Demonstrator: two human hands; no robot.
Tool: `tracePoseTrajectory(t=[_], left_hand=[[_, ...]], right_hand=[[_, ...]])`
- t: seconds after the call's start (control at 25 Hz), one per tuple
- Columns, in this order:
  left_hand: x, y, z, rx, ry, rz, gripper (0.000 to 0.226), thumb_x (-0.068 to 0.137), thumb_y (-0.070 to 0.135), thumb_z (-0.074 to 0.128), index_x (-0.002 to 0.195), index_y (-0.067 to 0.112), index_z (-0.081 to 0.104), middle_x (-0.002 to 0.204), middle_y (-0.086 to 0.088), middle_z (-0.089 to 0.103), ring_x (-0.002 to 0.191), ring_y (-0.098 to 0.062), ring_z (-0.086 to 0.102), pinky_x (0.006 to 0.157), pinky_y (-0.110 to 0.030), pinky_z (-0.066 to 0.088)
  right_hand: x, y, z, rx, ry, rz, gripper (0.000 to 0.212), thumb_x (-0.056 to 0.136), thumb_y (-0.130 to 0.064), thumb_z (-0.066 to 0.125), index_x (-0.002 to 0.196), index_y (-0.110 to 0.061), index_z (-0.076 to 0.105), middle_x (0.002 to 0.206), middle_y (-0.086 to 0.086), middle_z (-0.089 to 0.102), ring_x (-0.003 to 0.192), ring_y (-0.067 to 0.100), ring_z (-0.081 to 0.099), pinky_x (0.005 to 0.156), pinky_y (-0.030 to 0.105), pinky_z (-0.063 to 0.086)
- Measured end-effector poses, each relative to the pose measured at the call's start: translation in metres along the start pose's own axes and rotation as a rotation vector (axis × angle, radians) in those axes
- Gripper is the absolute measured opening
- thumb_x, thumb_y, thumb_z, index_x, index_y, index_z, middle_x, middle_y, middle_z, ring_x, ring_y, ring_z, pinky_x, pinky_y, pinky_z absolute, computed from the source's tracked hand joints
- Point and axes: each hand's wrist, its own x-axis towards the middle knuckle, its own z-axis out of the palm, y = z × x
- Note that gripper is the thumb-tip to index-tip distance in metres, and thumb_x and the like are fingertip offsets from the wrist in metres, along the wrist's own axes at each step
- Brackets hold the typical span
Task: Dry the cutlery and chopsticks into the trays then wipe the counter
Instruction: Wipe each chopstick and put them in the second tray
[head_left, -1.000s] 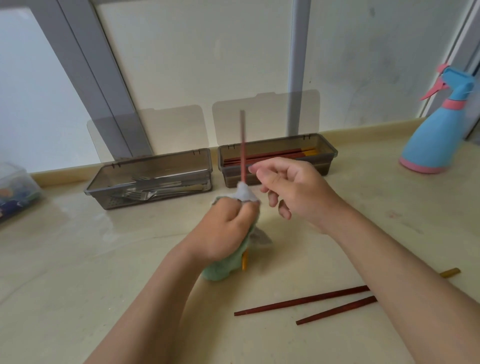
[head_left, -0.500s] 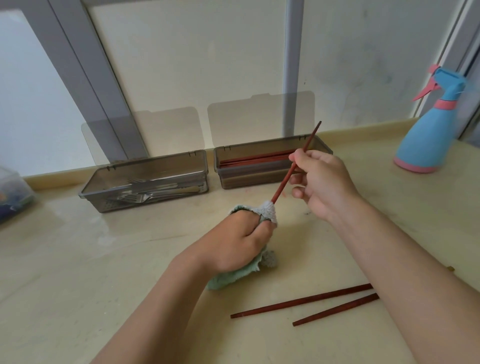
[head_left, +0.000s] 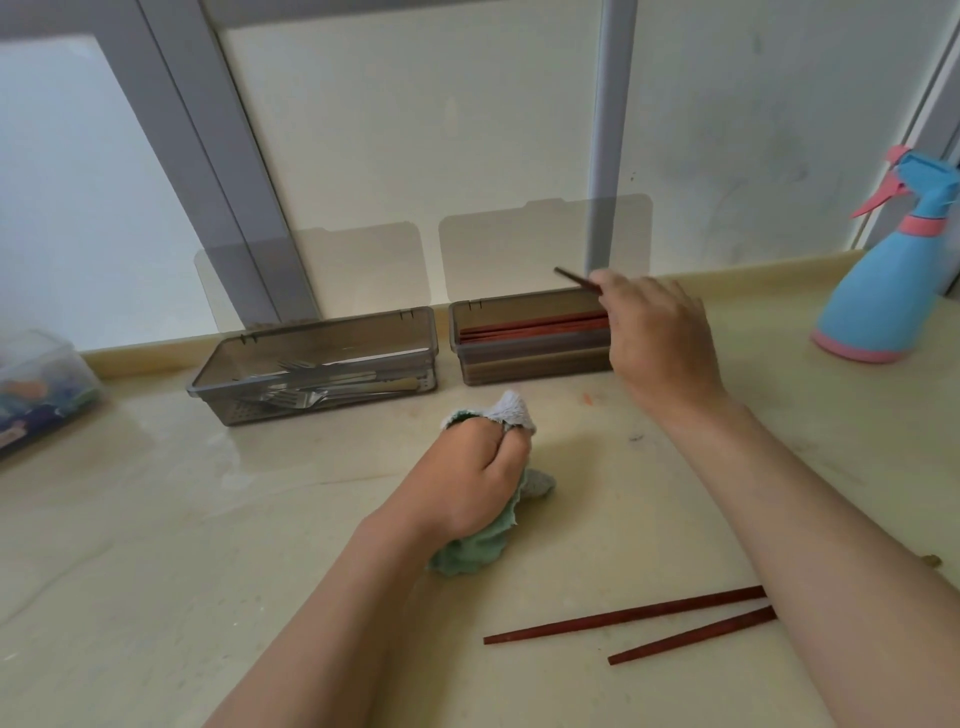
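The right hand (head_left: 660, 343) pinches one chopstick (head_left: 574, 279) above the right tray (head_left: 530, 364), where red chopsticks (head_left: 535, 327) lie – its tip pokes out past the thumb. The left hand (head_left: 467, 483) is balled around a green cloth (head_left: 472, 556) on the counter (head_left: 156, 519). Two more chopsticks (head_left: 623, 616) lie by the right forearm – forks (head_left: 306, 397) sit in the left tray (head_left: 311, 343)

Ahead of you stands a wall of frosted glass panes (head_left: 415, 130) that let in soft, even daylight. Broad grey frame bars (head_left: 208, 182) slant across the left side, and a slimmer grey post (head_left: 610, 130) rises right of centre. The pale, marbled surface (head_left: 156, 571) runs back to a low cream lip (head_left: 145, 361) beneath the glass. The far-left pane (head_left: 67, 208) looks cooler and bluer.
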Motion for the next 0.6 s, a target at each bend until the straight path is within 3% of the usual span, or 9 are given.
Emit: tracePoseTrajectory(t=[0.12, 0.32, 0.4, 0.52, 0.6], left_hand=[[0.001, -0.001, 0.000, 0.020, 0.004, 0.004, 0.050, 0.103, 0.026, 0.041, 0.057, 0.009, 0.036, 0.047, 0.002, 0.034, 0.047, -0.014, 0.033, 0.051, -0.034, 0.030], [0.001, -0.001, 0.000, 0.026, -0.001, 0.020, 0.050, 0.103, 0.026, 0.042, 0.057, 0.006, 0.035, 0.047, 0.001, 0.032, 0.046, -0.015, 0.031, 0.049, -0.035, 0.028], [0.000, -0.001, 0.001, 0.028, -0.009, 0.034, 0.050, 0.103, 0.027, 0.041, 0.058, 0.004, 0.036, 0.048, -0.002, 0.033, 0.046, -0.016, 0.032, 0.050, -0.039, 0.031], [0.000, -0.001, 0.000, 0.025, -0.015, 0.028, 0.051, 0.104, 0.027, 0.040, 0.060, 0.002, 0.037, 0.049, -0.005, 0.034, 0.046, -0.015, 0.032, 0.050, -0.041, 0.032], [0.000, 0.000, -0.001, 0.002, 0.000, 0.012, 0.052, 0.104, 0.027, 0.040, 0.060, 0.001, 0.039, 0.050, -0.011, 0.037, 0.045, -0.015, 0.034, 0.050, -0.040, 0.032]], right_hand=[[0.004, -0.003, 0.010, -0.181, -0.184, 0.069, 0.032, 0.101, -0.009, 0.050, 0.132, -0.013, 0.056, 0.100, 0.018, 0.069, 0.093, 0.040, 0.060, 0.076, 0.043, 0.041], [0.003, -0.017, 0.010, -0.002, -0.303, 0.207, 0.027, 0.106, -0.023, 0.047, 0.118, 0.001, 0.052, 0.105, 0.024, 0.065, 0.097, 0.042, 0.060, 0.071, 0.039, 0.037], [0.000, -0.019, 0.008, -0.028, -0.384, 0.220, 0.022, 0.106, -0.020, 0.044, 0.115, -0.001, 0.052, 0.109, 0.021, 0.063, 0.100, 0.039, 0.057, 0.077, 0.040, 0.040], [-0.001, -0.020, 0.002, -0.105, -0.477, 0.177, 0.021, 0.102, -0.008, 0.043, 0.119, -0.005, 0.054, 0.118, 0.015, 0.060, 0.108, 0.033, 0.054, 0.103, 0.046, 0.039], [0.001, -0.017, -0.007, -0.097, -0.497, 0.159, 0.023, 0.094, -0.003, 0.047, 0.115, -0.008, 0.057, 0.115, 0.011, 0.058, 0.105, 0.032, 0.053, 0.095, 0.043, 0.043]])
